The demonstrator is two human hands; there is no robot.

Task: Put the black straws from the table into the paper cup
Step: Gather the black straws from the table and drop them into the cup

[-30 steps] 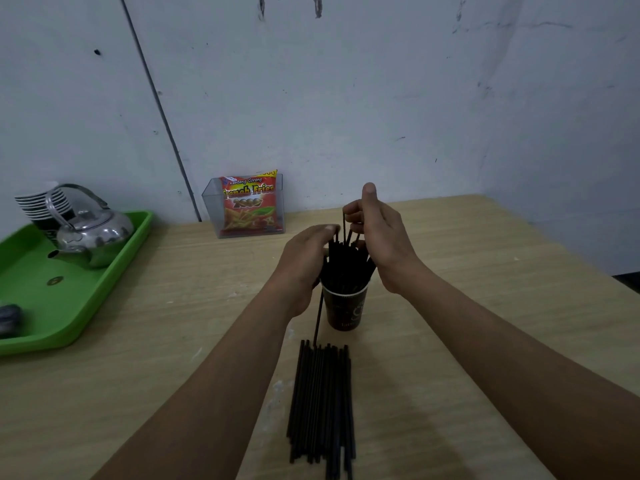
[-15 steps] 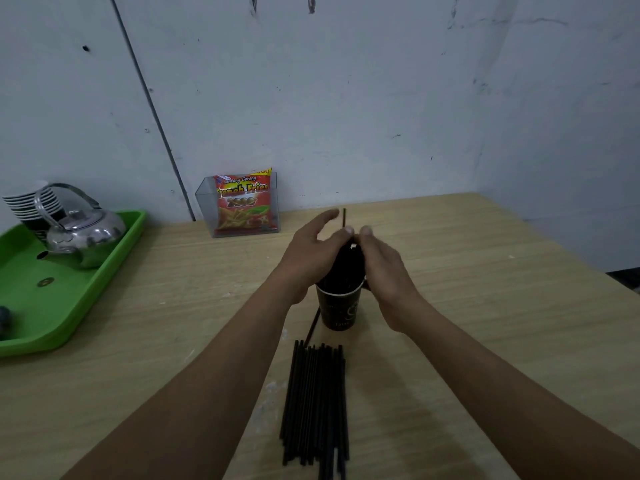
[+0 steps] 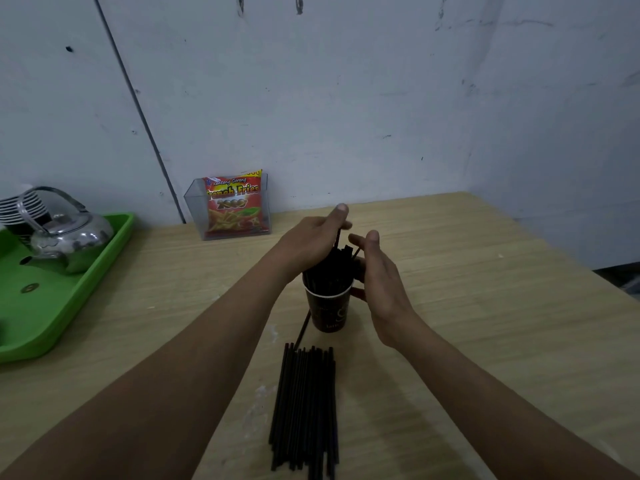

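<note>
A dark paper cup (image 3: 328, 311) stands mid-table, packed with upright black straws (image 3: 334, 271). My left hand (image 3: 308, 242) comes over them from the left, its fingers curled round the straw tops and one straw sticking up between thumb and fingers. From the right, my right hand (image 3: 379, 275) has its palm facing the cup, with loosely straight fingers touching the straws and the cup rim. A bundle of several black straws (image 3: 306, 410) lies flat in front of the cup. One single straw (image 3: 304, 328) leans against the cup's left side.
A green tray (image 3: 69, 292) at the left holds a metal kettle (image 3: 65, 237) and stacked cups (image 3: 14, 209). A clear holder with a red snack packet (image 3: 232, 206) stands by the wall behind the cup. The table edge runs along the right.
Both hands stay at the cup's straws. The right hand has dropped from above the straws to the cup's right side and loosened. The left hand now reaches over the tops.
</note>
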